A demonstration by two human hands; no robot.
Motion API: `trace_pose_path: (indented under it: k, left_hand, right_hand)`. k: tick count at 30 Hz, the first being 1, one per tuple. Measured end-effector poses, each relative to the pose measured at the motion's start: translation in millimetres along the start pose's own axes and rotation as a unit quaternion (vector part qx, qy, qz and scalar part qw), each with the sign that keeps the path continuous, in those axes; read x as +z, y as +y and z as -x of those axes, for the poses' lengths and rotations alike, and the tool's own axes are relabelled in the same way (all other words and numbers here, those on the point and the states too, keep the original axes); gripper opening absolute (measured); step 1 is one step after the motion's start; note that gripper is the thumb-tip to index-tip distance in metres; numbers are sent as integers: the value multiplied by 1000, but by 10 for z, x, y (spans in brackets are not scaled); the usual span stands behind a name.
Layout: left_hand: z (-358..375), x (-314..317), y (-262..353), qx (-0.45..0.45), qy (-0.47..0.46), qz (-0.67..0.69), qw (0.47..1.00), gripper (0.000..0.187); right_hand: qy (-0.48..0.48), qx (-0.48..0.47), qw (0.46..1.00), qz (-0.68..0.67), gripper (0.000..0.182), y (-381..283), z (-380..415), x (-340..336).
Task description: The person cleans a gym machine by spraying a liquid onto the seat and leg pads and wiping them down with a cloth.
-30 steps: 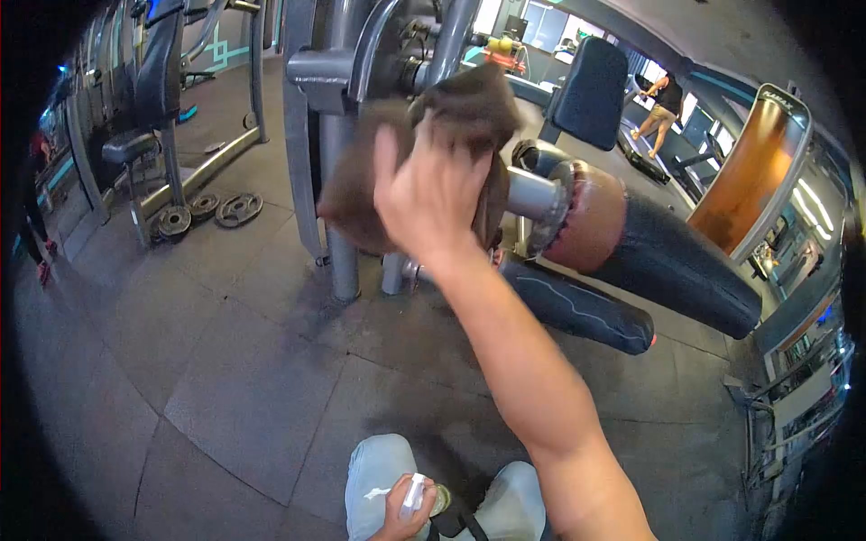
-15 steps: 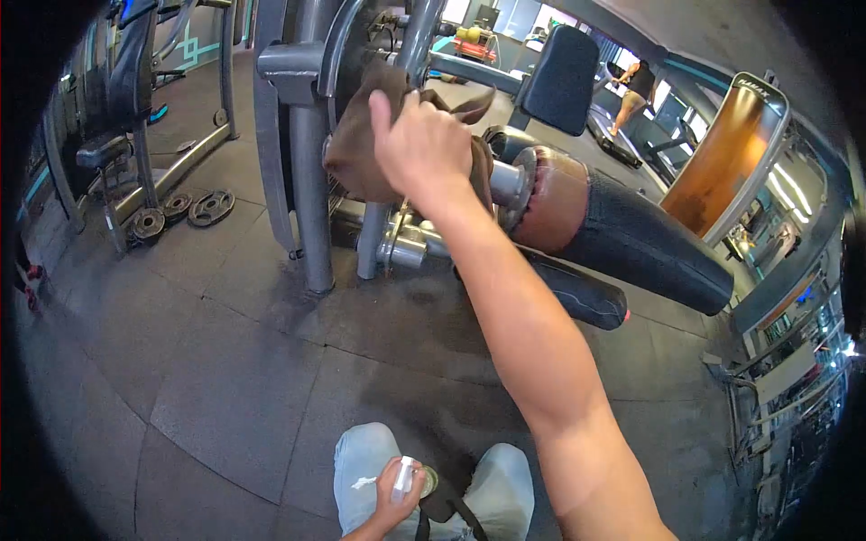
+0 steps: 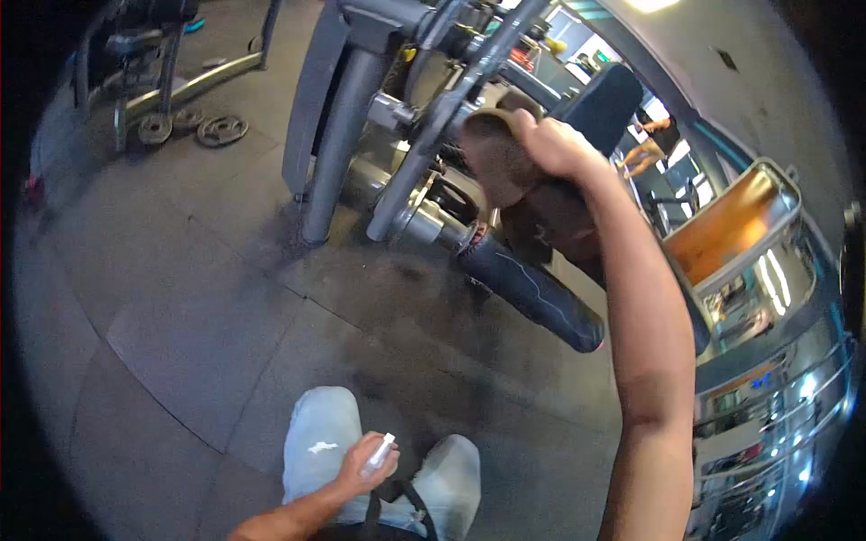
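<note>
My right hand is up at the gym machine, its fingers closed on a brown cloth that hangs down beside the machine's metal bars. Just below and right of the cloth are the machine's padded rollers; the lower dark roller shows most clearly. Low in the view, over my lap, my left hand is wrapped round a small clear bottle with a white top, held tilted. Part of the upper roller is hidden behind my right arm.
Weight plates lie on the dark tiled floor at the upper left, near another machine's frame. An orange-brown padded panel stands at the right. A person is in the background.
My right hand has moved right with the brown cloth, which now hangs lower over the rollers. The whole view has tilted and shifted. My left hand still holds the bottle.
</note>
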State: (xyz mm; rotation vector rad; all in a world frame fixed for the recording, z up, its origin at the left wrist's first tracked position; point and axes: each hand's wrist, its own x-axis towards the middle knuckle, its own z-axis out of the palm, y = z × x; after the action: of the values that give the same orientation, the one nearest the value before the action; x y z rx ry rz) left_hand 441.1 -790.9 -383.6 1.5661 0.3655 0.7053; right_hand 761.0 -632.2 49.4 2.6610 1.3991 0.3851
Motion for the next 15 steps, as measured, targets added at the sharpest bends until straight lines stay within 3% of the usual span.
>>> trace_pose_path:
  k: [1, 4, 7, 9, 10, 11, 13, 15]
  left_hand:
    - [9, 4, -28, 4, -2, 7, 1000, 16]
    - [-19, 19, -89, 14, -13, 23, 1000, 16]
    - [-57, 0, 25, 5, -26, 4, 1000, 14]
    - [-52, 0, 10, 16, -35, 5, 999, 14]
    - [-43, 6, -6, 20, -39, 5, 999, 14]
    - [-54, 6, -32, 31, -36, -1, 999, 14]
    - [-41, 8, -53, 49, -33, -12, 998, 13]
    - [-45, 4, -14, 40, -31, -1, 999, 13]
  right_hand:
    - [-26, -40, 998, -39, 73, 155, -212, 79]
    - [-35, -75, 997, 13, 70, 198, -348, 116]
    - [51, -37, 997, 35, 67, -16, 46, 50]
    - [195, -121, 962, 148, 59, -19, 358, 151]
    - [154, -96, 963, 201, 46, -152, 608, 64]
    - [184, -118, 934, 284, 40, -15, 725, 234]
    - [293, -206, 878, 317, 41, 229, 980, 383]
    - [327, -233, 877, 265, 39, 242, 1269, 357]
